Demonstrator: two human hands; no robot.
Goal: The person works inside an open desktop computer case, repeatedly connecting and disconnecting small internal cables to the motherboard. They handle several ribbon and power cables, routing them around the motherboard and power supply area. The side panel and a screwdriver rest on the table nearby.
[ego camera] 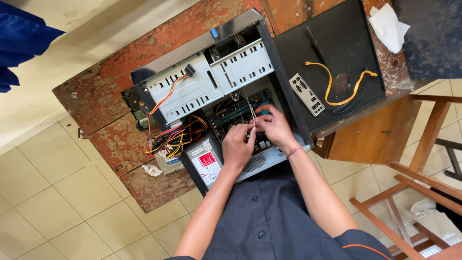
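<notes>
Wires (pixel 250 108) inside the open case (pixel 240 29), just above the motherboard (pixel 231 115), are pinched by left hand (pixel 237 146) and right hand (pixel 274 126), fingers clamped together; careful seating seems called for next.

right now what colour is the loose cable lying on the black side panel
Orange-yellow, the cable curls across the black side panel; the head view shows it clearly.

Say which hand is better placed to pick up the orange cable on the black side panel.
Right, probably. The right hand sits inside the open computer case, closest to the black side panel where the orange cable lies. The left hand is further and would cross over.
</notes>
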